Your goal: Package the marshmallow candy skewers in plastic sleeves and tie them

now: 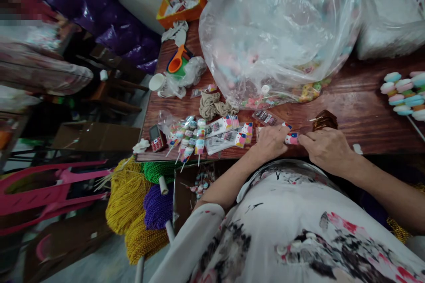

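Observation:
Near the front edge of the wooden table, my left hand [272,142] is closed on a small printed packet [291,138] with red, blue and white patterns. On the packet's other side, my right hand [327,148] has its fingers pressed together at the packet's edge. Just behind my right hand lies a stack of brown wrappers [325,119]. A clear printed bag [265,117] lies flat behind my left hand. To the left are more printed bags [229,135] and several wrapped candy skewers [191,137] with white sticks.
A big clear bag of pastel sweets [275,40] fills the table's back. Marshmallow skewers [405,95] lie at right. A phone [157,138], a knotted cloth [212,105] and an orange tray [182,4] are left. Yarn bundles [128,194] hang below the edge. Another person is at far left.

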A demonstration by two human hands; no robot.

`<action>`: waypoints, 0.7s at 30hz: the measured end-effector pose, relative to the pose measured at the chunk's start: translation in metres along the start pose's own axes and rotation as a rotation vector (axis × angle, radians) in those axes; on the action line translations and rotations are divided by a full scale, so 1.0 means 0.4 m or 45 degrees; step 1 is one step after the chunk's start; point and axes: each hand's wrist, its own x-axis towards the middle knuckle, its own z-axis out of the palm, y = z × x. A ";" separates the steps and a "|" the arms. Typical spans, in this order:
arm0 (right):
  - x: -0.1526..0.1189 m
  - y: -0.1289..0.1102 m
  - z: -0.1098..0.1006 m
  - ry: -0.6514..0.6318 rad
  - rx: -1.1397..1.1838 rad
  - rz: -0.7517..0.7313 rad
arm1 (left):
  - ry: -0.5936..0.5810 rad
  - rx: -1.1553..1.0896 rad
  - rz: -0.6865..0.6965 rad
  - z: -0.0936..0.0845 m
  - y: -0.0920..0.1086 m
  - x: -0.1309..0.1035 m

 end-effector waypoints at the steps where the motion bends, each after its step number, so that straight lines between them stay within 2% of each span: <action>1: 0.006 -0.002 0.002 -0.020 0.008 -0.008 | -0.002 -0.020 -0.003 -0.001 0.005 0.002; 4: 0.022 0.015 -0.009 -0.052 0.059 -0.022 | 0.034 -0.147 -0.061 -0.012 0.017 0.009; 8: 0.035 0.075 -0.053 0.098 0.310 0.064 | 0.188 -0.468 -0.178 -0.037 0.027 0.016; 11: 0.045 0.107 -0.078 0.143 0.546 0.074 | 0.253 -0.873 -0.127 -0.054 0.033 0.022; 13: 0.050 0.120 -0.083 0.165 0.574 0.035 | 0.231 -1.253 -0.087 -0.061 0.034 0.022; 17: 0.056 0.154 -0.059 0.258 0.455 -0.180 | 0.059 -1.980 -0.195 -0.060 0.032 0.014; 19: 0.070 0.173 -0.033 0.357 0.478 -0.245 | 0.046 -2.134 -0.321 -0.049 0.028 0.013; 21: 0.093 0.176 -0.008 0.417 0.513 -0.237 | 0.100 -2.206 -0.465 -0.036 0.024 0.017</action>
